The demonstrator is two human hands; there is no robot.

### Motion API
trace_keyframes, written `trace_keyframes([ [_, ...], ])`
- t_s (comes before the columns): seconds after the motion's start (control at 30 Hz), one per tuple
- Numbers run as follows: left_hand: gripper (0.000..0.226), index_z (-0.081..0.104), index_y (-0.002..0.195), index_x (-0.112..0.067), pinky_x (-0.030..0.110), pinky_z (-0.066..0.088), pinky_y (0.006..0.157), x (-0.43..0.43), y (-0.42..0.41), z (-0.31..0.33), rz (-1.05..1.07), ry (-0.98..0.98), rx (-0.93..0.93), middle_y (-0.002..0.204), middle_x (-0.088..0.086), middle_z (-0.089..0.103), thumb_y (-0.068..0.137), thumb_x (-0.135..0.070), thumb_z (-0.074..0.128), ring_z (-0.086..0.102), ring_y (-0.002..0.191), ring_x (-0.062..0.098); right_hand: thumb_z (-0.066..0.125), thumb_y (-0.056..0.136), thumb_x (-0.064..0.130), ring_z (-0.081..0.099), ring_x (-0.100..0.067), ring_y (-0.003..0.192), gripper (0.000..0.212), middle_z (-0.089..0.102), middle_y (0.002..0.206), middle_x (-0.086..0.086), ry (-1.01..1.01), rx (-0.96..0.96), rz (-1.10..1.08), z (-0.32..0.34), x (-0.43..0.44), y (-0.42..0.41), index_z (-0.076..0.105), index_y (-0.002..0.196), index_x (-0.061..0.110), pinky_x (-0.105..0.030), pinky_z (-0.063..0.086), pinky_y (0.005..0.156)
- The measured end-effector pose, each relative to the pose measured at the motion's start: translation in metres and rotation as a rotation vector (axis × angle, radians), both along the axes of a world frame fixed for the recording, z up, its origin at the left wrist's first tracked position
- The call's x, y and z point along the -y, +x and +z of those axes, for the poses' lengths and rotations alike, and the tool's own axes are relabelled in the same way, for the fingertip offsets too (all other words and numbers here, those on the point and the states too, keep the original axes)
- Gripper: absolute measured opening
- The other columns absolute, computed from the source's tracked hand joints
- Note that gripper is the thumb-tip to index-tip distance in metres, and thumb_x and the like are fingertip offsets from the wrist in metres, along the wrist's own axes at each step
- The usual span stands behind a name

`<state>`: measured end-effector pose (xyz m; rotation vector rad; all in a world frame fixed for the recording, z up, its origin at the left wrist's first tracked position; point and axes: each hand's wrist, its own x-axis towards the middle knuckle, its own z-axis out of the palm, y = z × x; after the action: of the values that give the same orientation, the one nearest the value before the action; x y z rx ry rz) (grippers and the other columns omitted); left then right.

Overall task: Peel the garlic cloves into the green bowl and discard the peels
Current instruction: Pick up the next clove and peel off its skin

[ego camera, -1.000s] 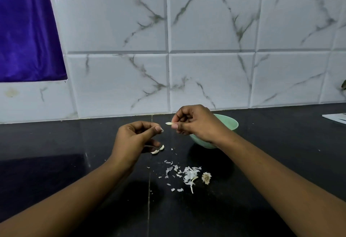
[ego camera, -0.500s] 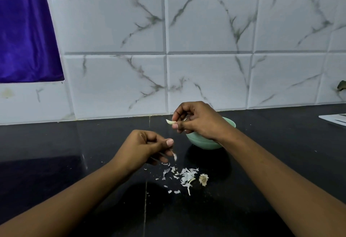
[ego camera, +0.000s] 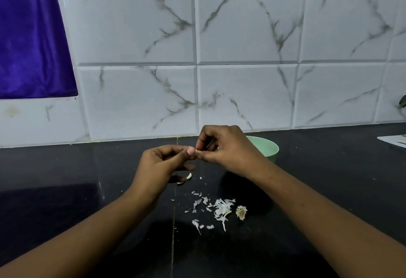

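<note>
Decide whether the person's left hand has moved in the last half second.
Yes. The left hand has lifted away from the scattered white garlic peels on the black countertop, up to the small pale garlic clove in the right hand.

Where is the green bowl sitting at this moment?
In the head view, the green bowl sits on the black counter right of centre, near the tiled wall, partly hidden behind the right hand holding a garlic clove.

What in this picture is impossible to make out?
Head view only:
- Clove: only its tip shows between the left hand and right hand; remaining peel unknown.
- Bowl inside: mostly behind the right hand.
- Loose cloves on the counter: partly under the left hand.
- White sheet: cut off by the right edge.
</note>
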<state>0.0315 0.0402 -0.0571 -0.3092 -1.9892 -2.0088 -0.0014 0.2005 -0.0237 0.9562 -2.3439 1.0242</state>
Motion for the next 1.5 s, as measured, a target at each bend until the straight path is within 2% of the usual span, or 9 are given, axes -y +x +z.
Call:
trace_keyframes([
  [0.1,0.009,0.071,0.086,-0.004,0.018,0.048,0.047,0.0001,-0.0015,-0.0007,0.019,0.003,-0.035,0.069,0.003,0.072,0.081,-0.012,0.068,0.066,0.06,0.007,0.078,0.075,0.014,0.063,-0.005,0.066,0.023,0.068,0.072,0.005,0.0,-0.032,0.002,-0.0025,0.0031,0.0004,0.058,0.072,0.025,-0.022,0.052,0.064],
  [0.17,0.008,0.071,0.085,-0.004,0.017,0.047,0.046,0.0009,-0.0028,-0.0005,0.019,-0.009,-0.052,0.068,0.003,0.072,0.082,-0.01,0.067,0.065,0.06,0.007,0.079,0.074,0.011,0.063,-0.003,0.064,0.026,0.066,0.068,0.007,-0.039,0.023,0.013,-0.0023,0.0029,-0.0002,0.057,0.069,0.026,-0.019,0.051,0.063],
  [0.3,0.008,0.072,0.086,-0.004,0.019,0.048,0.045,0.0016,-0.0046,-0.0018,0.022,-0.04,-0.077,0.071,0.006,0.072,0.083,-0.009,0.066,0.065,0.059,0.008,0.079,0.072,0.003,0.064,-0.01,0.064,0.021,0.066,0.064,0.003,-0.216,0.281,0.1,-0.0035,0.0022,-0.0039,0.063,0.069,0.016,-0.028,0.057,0.067],
  [0.47,0.005,0.072,0.082,-0.012,0.022,0.05,0.045,0.0022,-0.0062,-0.0031,0.069,-0.113,-0.127,0.063,0.01,0.068,0.083,-0.012,0.067,0.061,0.053,0.012,0.073,0.074,-0.006,0.067,-0.011,0.059,0.016,0.067,0.061,-0.005,-0.471,0.636,0.222,-0.0056,0.0025,-0.0033,0.061,0.07,0.004,-0.018,0.055,0.057],
  [0.57,0.005,0.071,0.082,-0.015,0.024,0.052,0.047,0.0033,-0.0064,-0.0033,0.084,-0.174,-0.159,0.056,0.005,0.065,0.083,-0.013,0.067,0.06,0.051,0.011,0.069,0.078,-0.005,0.068,-0.011,0.06,0.012,0.069,0.064,-0.007,-0.538,0.756,0.257,-0.0044,0.001,-0.0042,0.062,0.071,0.002,-0.017,0.056,0.058],
  [0.73,0.008,0.072,0.081,-0.015,0.026,0.054,0.049,0.0039,-0.0064,-0.0035,0.098,-0.193,-0.161,0.056,0.007,0.065,0.084,-0.01,0.067,0.06,0.051,0.014,0.064,0.081,-0.006,0.068,-0.01,0.057,0.012,0.069,0.061,-0.008,-0.599,0.874,0.284,-0.0038,0.0018,-0.005,0.064,0.071,0.001,-0.016,0.055,0.058],
  [1.07,0.006,0.071,0.083,-0.008,0.021,0.05,0.046,0.0012,-0.0057,-0.0025,0.028,0.004,-0.054,0.062,0.003,0.069,0.083,-0.004,0.066,0.063,0.052,0.011,0.065,0.079,-0.009,0.068,-0.011,0.06,0.018,0.069,0.063,-0.006,-0.605,0.847,0.278,-0.006,0.0035,-0.0064,0.059,0.07,0.006,-0.018,0.056,0.058],
  [1.3,0.008,0.071,0.077,-0.008,0.024,0.05,0.044,0.0011,-0.0063,-0.0032,0.06,0.002,-0.067,0.061,0.005,0.068,0.083,-0.003,0.066,0.06,0.048,0.013,0.066,0.079,-0.008,0.069,-0.011,0.06,0.019,0.069,0.063,-0.003,-0.572,0.839,0.292,-0.0085,0.0048,-0.0063,0.059,0.069,0.007,-0.018,0.057,0.059],
  [1.5,0.012,0.071,0.072,-0.011,0.024,0.048,0.045,0.0037,-0.0076,-0.005,0.132,-0.08,-0.102,0.06,0.004,0.068,0.083,-0.006,0.068,0.056,0.045,0.011,0.065,0.081,-0.006,0.069,-0.011,0.06,0.016,0.07,0.067,-0.005,-0.554,0.845,0.318,-0.0085,0.0054,-0.0058,0.06,0.083,0.009,-0.018,0.056,0.056],
])
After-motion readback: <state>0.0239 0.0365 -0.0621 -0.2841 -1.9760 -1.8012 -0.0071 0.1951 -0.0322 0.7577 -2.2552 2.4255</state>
